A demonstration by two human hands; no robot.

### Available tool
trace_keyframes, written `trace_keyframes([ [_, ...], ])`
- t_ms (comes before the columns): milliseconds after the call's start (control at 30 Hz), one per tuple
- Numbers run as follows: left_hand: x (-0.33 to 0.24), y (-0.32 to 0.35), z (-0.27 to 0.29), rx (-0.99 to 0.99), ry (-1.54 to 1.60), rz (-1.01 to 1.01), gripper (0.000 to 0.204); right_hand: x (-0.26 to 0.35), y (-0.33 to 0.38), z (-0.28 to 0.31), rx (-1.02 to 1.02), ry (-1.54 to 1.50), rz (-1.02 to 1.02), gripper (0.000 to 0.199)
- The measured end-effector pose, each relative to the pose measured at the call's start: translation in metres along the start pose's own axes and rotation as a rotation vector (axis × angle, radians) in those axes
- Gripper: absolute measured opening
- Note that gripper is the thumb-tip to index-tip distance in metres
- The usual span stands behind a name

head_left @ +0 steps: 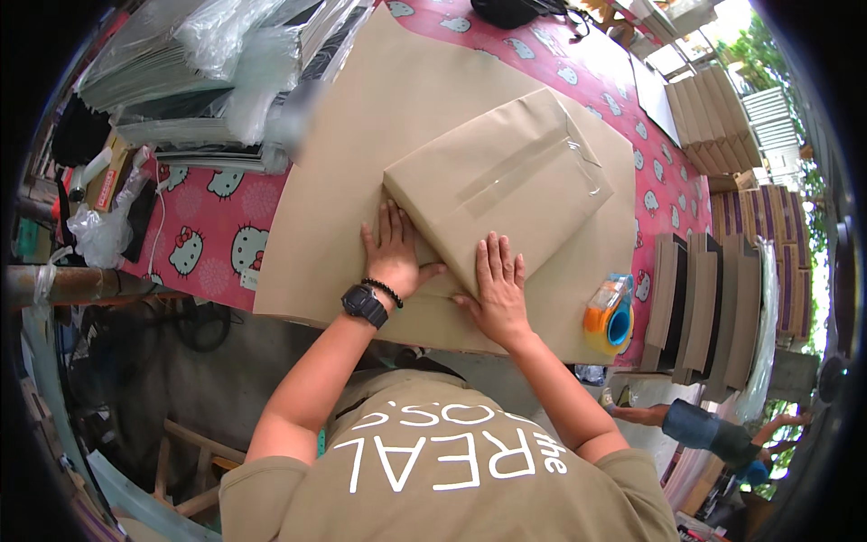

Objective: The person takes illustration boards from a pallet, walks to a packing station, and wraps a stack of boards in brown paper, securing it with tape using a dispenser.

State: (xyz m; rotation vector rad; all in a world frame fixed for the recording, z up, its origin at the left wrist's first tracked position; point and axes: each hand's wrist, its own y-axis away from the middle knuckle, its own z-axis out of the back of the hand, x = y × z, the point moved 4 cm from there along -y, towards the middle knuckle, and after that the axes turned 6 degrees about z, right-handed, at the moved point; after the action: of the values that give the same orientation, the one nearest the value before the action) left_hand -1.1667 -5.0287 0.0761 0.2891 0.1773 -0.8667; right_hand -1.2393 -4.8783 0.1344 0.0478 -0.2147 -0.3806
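A flat package wrapped in brown paper (506,172), sealed with clear tape, lies on a large sheet of brown paper (361,135) spread over the table. My left hand (393,253), with a black watch and bead bracelet on the wrist, presses flat on the paper at the package's near left corner. My right hand (497,289) lies flat on the package's near edge, fingers spread. Neither hand grips anything. An orange and blue tape dispenser (608,314) stands on the sheet just right of my right hand.
A pink cartoon-print tablecloth (212,226) covers the table. Stacks of plastic-wrapped sheets (208,81) fill the far left. Brown flat boxes (700,307) stand in rows at the right. Another person's arm (695,425) shows at the lower right.
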Motion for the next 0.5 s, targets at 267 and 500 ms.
trace_keyframes([
  [267, -0.008, -0.002, 0.014, 0.052, -0.075, 0.030, 0.117, -0.007, 0.004, -0.010, 0.072, 0.072, 0.040, 0.082],
  [500, -0.008, -0.003, 0.002, 0.127, -0.143, 0.058, 0.124, 0.009, -0.030, -0.011, 0.068, 0.070, -0.044, 0.077],
])
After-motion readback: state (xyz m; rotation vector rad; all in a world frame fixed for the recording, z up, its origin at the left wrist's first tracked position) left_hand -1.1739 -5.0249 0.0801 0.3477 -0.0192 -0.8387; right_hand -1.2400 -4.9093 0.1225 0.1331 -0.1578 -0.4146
